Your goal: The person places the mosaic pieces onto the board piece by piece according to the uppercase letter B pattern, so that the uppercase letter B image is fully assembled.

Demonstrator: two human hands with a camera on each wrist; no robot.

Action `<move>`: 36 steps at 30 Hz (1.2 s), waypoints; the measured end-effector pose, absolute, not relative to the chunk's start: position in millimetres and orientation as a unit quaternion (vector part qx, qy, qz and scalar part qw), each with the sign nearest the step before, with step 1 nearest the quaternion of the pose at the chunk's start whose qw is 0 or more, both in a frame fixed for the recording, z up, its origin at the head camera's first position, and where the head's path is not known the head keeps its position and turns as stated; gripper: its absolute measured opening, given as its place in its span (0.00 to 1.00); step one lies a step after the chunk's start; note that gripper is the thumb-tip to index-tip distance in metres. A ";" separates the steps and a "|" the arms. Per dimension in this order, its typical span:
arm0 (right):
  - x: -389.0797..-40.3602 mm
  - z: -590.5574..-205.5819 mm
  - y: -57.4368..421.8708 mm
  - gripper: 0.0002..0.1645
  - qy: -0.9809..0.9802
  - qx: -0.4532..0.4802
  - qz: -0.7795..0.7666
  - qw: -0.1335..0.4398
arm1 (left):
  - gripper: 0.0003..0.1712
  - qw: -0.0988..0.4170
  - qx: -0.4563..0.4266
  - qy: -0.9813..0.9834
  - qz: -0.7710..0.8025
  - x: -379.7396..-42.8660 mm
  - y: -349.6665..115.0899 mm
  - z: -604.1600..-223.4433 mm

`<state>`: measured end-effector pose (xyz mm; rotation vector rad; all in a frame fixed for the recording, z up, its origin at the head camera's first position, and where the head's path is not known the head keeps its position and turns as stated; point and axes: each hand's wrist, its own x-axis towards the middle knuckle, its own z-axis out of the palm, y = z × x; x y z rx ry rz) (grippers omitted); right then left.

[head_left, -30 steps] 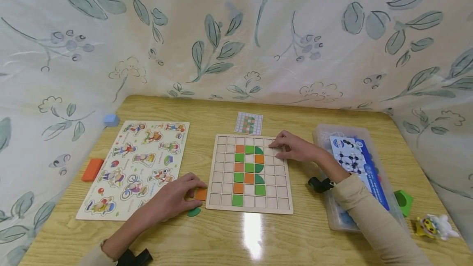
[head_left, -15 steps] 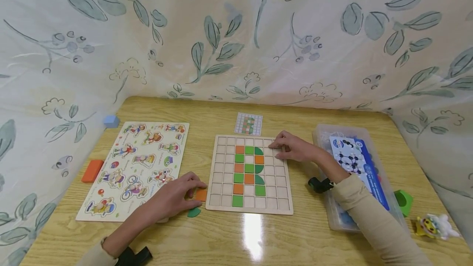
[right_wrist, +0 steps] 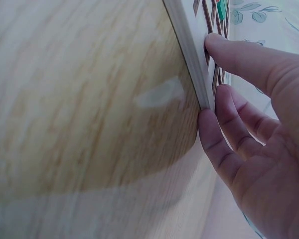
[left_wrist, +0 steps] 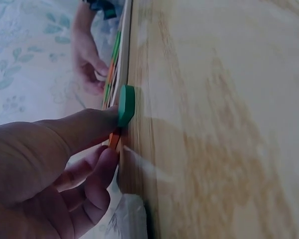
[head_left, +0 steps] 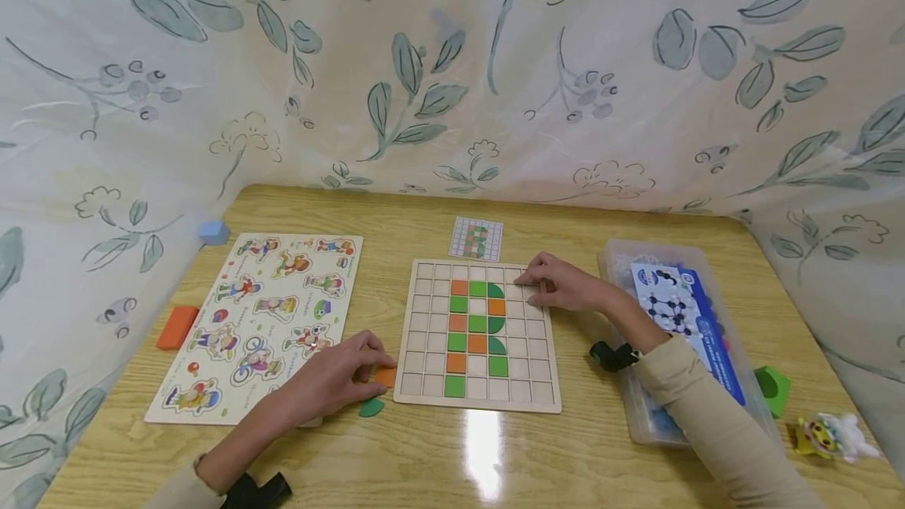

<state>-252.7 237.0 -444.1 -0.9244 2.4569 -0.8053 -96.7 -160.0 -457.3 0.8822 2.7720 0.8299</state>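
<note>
A wooden grid board [head_left: 424, 281] lies on the table with orange, green and dark green tiles set in its middle cells. Left of its near-left edge, my left hand [head_left: 328, 374] pinches an orange tile [head_left: 385, 377] between thumb and fingers, low at the table. A dark green quarter-round tile [head_left: 371, 407] lies just below the thumb; the left wrist view also shows this green tile [left_wrist: 126, 105] beside the thumb tip. My right hand [head_left: 569, 285] rests on the board's upper right corner; in the right wrist view, one finger touches the board's edge [right_wrist: 197, 69].
A small pattern card [head_left: 477, 238] lies behind the board. At left are a picture puzzle board [head_left: 283, 281], a red block [head_left: 177, 327] and a blue block [head_left: 214, 232]. A clear plastic box [head_left: 643, 407], a green ring [head_left: 772, 391] and a toy figure [head_left: 834, 437] are at right.
</note>
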 end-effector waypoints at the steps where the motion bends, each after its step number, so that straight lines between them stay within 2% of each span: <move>1: -252.6 -444.0 237.0 0.22 0.878 -0.330 -0.287 0.196 | 0.15 0.061 0.294 0.914 0.273 -96.9 -160.4 -456.7; 8: -252.0 -443.3 236.8 0.22 0.878 -0.334 -0.284 0.192 | 0.13 0.073 0.325 0.911 0.242 -97.1 -162.9 -452.4; 13: -251.8 -443.8 236.6 0.22 0.877 -0.336 -0.284 0.192 | 0.18 0.085 0.345 0.900 0.253 -97.2 -164.7 -453.0; 17: -251.3 -443.3 236.7 0.22 0.878 -0.334 -0.284 0.192 | 0.20 0.061 0.368 0.886 0.275 -97.9 -165.4 -453.9; 25: -250.3 -443.6 236.4 0.22 0.877 -0.328 -0.289 0.198 | 0.12 0.010 0.428 0.857 0.287 -100.8 -164.5 -456.2; 36: -250.6 -442.4 236.2 0.22 0.876 -0.333 -0.291 0.193 | 0.11 -0.008 0.447 0.840 0.309 -105.0 -162.8 -454.4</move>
